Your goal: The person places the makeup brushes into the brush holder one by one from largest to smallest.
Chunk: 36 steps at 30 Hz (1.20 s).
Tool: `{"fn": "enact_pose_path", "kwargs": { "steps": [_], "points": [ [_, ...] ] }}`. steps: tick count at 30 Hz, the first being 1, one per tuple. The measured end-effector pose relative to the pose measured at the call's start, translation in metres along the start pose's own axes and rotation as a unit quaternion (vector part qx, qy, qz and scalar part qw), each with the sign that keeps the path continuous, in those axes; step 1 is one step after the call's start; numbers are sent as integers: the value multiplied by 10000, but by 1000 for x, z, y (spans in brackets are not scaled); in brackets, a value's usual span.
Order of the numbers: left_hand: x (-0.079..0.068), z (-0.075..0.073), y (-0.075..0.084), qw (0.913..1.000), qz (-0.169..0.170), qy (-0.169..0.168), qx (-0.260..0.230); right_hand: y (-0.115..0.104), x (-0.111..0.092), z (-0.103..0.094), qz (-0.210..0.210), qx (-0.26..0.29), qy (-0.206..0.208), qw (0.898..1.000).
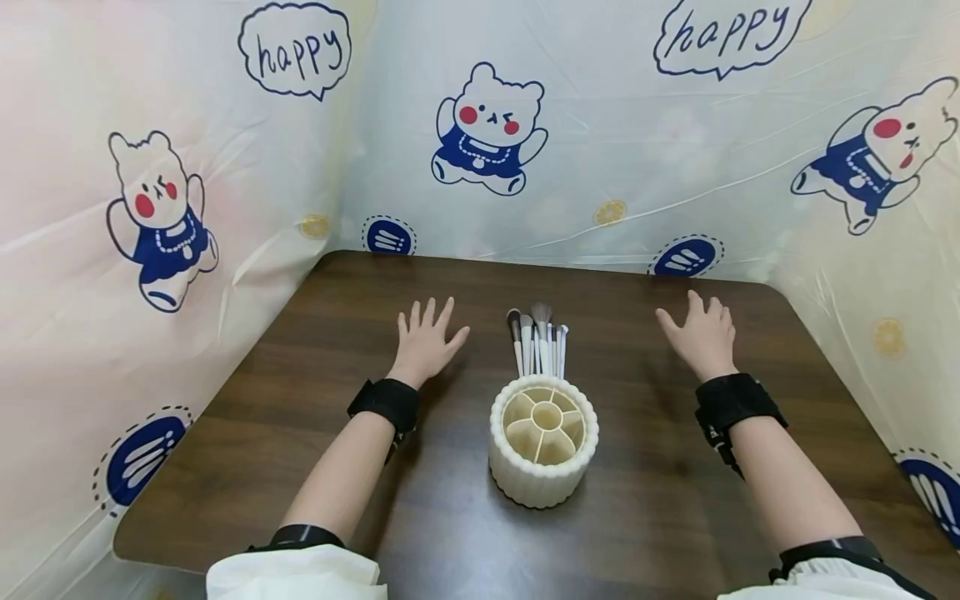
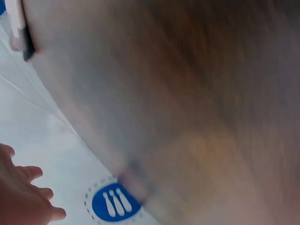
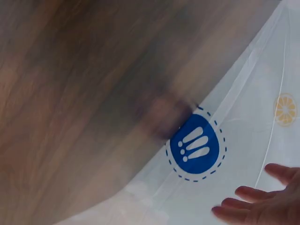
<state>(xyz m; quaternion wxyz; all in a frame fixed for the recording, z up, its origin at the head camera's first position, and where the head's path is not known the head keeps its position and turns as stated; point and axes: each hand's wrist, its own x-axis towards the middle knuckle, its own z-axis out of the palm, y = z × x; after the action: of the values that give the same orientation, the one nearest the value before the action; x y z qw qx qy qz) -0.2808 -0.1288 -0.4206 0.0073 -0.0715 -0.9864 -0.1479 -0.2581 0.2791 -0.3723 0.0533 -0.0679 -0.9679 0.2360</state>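
Observation:
A cream, round brush holder (image 1: 543,483) with a scalloped rim and several inner compartments stands upright on the brown wooden table. Just behind it lies a bunch of makeup brushes (image 1: 540,337), heads pointing away; the holder hides part of their handles. To the left of the brushes, my left hand (image 1: 424,343) has its fingers spread and holds nothing. On the other side, farther from the brushes, my right hand (image 1: 703,335) is likewise spread with nothing in it. Fingers of the left hand (image 2: 23,192) and the right hand (image 3: 267,201) show at the lower corners of their wrist views.
The wooden table (image 1: 285,442) has rounded corners. A pale curtain (image 1: 600,142) printed with bears and the word happy surrounds its back and sides. Black bands (image 1: 738,400) wrap both wrists.

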Motion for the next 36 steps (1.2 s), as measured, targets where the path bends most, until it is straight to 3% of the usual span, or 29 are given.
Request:
{"fn": "enact_pose_path", "kwargs": {
  "steps": [4, 8, 12, 17, 20, 23, 26, 31, 36],
  "points": [
    [-6, 6, 11, 9972, 151, 120, -728, -4, 0, 4, 91, 280, 292, 9991],
    [-19, 11, 30, 9817, 367, 270, -1848, -9, 3, 9, 139, 514, 380, 9979],
    [-43, 16, 51, 9534, 589, 68, -2959, -16, 4, 14, 137, 711, 259, 9970],
    [-71, 20, 75, 9081, 634, -458, -4115, -26, 3, 25, 130, 901, 181, 9957],
    [-81, 22, 81, 8774, 514, -664, -4724, -33, 5, 37, 10, 1051, 233, 9942],
    [-88, 21, 82, 8525, 483, -806, -5143, -44, 9, 52, -154, 1228, 380, 9916],
    [-92, 22, 80, 8407, 702, -958, -5283, -56, 13, 68, -233, 1324, 370, 9902],
    [-100, 27, 79, 8376, 922, -1100, -5271, -73, 14, 93, -215, 1395, -77, 9900],
    [-101, 30, 80, 8358, 947, -898, -5333, -87, 15, 107, -214, 1425, -461, 9885]
  ]
}}
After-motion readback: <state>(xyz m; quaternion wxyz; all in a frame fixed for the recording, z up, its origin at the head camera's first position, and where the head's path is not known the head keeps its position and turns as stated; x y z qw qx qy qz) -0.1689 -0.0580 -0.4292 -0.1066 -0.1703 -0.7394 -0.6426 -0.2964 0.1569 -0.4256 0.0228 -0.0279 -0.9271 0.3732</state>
